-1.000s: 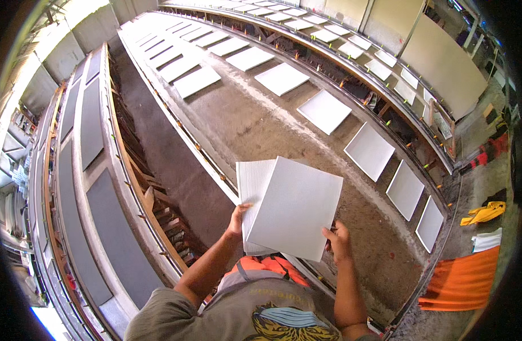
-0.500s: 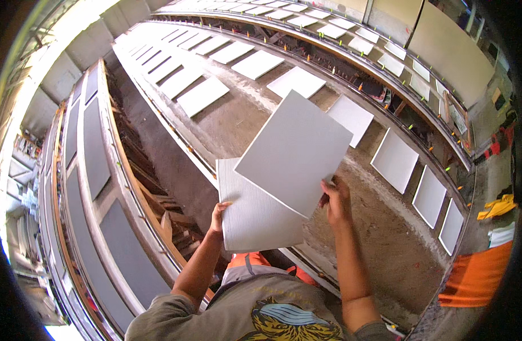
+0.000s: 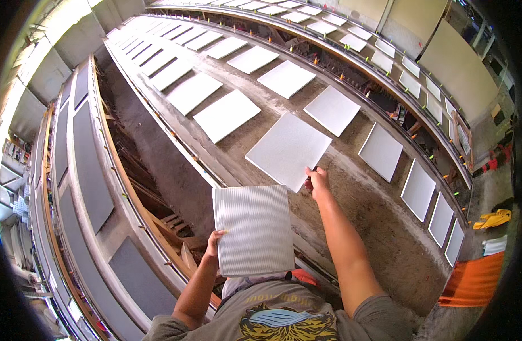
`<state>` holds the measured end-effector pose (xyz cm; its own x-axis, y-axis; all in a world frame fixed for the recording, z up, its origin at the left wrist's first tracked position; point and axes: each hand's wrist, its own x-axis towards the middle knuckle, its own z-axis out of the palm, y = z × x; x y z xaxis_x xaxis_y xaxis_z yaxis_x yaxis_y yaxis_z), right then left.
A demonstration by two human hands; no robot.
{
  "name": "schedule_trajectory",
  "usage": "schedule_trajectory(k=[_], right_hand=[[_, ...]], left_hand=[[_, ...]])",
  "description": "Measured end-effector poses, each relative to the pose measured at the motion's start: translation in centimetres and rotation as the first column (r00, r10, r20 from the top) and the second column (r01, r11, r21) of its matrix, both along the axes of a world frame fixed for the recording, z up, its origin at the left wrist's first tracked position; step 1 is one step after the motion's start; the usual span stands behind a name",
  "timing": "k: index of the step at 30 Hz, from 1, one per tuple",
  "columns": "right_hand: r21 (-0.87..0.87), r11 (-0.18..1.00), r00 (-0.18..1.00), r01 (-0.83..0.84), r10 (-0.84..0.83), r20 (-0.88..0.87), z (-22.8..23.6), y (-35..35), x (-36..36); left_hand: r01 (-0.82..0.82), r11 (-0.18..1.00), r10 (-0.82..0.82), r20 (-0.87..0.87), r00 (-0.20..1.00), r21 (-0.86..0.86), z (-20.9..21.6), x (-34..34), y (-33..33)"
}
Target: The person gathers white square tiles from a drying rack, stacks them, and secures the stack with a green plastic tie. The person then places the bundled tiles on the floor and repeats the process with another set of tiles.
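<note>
My left hand (image 3: 213,243) grips a stack of white rectangular sheets (image 3: 254,227) by its left edge, in front of my body. Close-set lines run across the stack's face. With my right arm stretched forward, my right hand (image 3: 319,183) pinches the near corner of a single white sheet (image 3: 288,149). That sheet lies almost flat over the long brown table (image 3: 352,213); I cannot tell whether it touches the surface. A small dark red bit shows at my right fingertips, too small to name. Close by lie a white sheet (image 3: 227,115) and another white sheet (image 3: 332,110).
Several white sheets lie in rows along the table. Another long table (image 3: 352,27) with sheets runs behind it. To the left, a rail-edged table (image 3: 176,264) carries dark grey panels (image 3: 140,275). An orange cloth (image 3: 474,283) and a yellow cloth (image 3: 492,219) are at the right.
My right hand has carried the single sheet off the stack, forward and down toward the table, and it now lies flatter. The stack in my left hand has dropped slightly and stands uncovered.
</note>
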<state>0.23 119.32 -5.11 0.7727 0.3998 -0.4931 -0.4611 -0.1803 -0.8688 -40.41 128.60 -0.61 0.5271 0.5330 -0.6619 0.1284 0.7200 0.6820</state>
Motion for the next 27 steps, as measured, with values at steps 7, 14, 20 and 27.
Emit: schedule_trajectory(k=[7,14,20,27], right_hand=[[-0.08,0.997,1.0,-0.008,0.006,-0.024,-4.6,5.1,-0.6],[-0.347,0.936,0.977,0.055,0.021,0.211,-7.3,5.6,-1.5],[-0.703,0.708,0.619,0.07,0.522,0.587,-0.1,5.9,-4.6],[-0.808,0.577,0.374,-0.119,0.78,0.502,-3.8,5.2,-4.7]], left_hand=[[-0.047,0.994,0.038,-0.097,0.995,-0.098,0.1,-0.1,4.0],[-0.044,0.999,0.044,0.005,0.999,-0.028,-3.4,-0.4,6.6],[0.036,0.995,-0.031,0.063,0.998,-0.095,-4.1,0.5,8.4],[0.104,0.987,-0.089,0.122,0.988,-0.12,-5.7,2.0,8.6]])
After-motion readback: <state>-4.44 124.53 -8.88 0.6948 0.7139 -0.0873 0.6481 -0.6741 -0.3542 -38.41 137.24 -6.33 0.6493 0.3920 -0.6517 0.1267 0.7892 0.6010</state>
